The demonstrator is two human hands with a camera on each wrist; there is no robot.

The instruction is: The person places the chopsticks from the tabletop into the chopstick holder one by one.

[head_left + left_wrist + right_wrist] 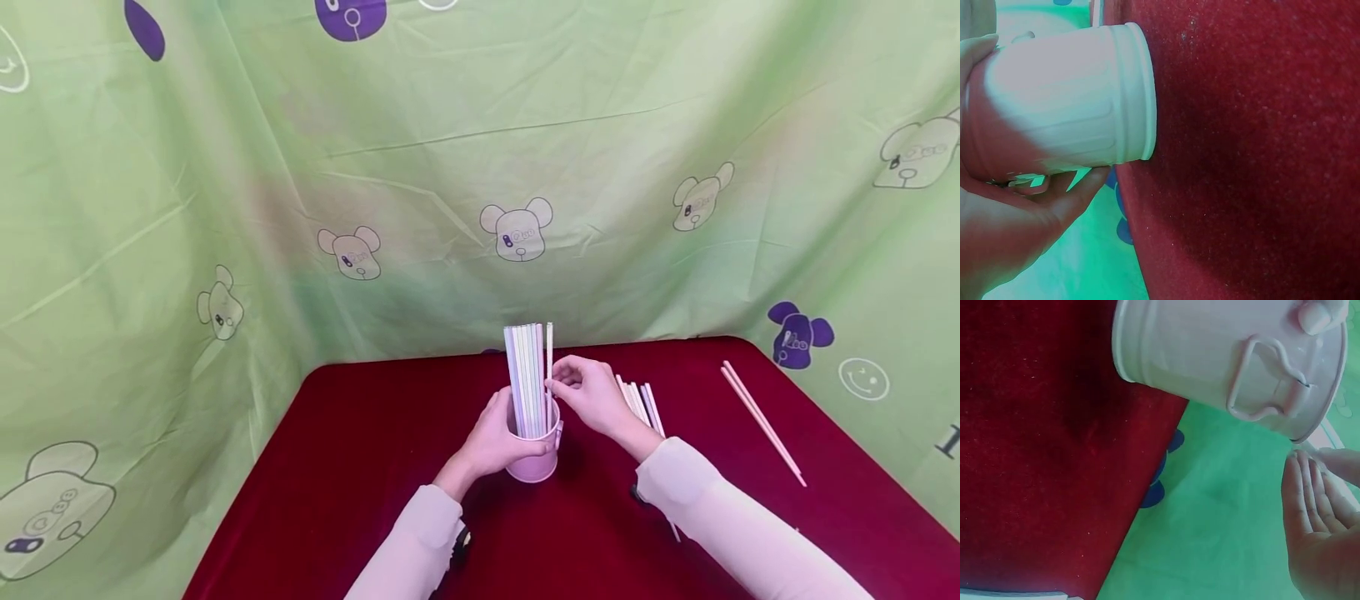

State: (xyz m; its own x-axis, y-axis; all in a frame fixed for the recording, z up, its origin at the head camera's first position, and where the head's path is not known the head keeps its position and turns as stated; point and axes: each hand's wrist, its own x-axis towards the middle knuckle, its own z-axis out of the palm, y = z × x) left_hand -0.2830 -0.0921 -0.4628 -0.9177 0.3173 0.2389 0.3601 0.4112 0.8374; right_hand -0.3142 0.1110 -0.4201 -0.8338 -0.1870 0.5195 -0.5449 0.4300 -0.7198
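A small pale pink metal bucket (532,472) stands on the table, with a wire handle (1235,387) on its side in the right wrist view. My left hand (497,437) grips it near the rim, the thumb across the front. Upright inside is a bundle of pastel chopsticks (525,367), leaning slightly left. At the right side of the rim, my right hand (596,398) pinches a pale chopstick (550,346) between thumb and fingertips, apart from the bundle. In the head view its lower end is hidden inside the bucket.
More chopsticks (637,400) lie on the red-covered table (360,467), partly hidden under my right forearm. Farther right lies a pair of pinkish chopsticks (761,421). A green patterned curtain (420,167) hangs behind the table and along its sides.
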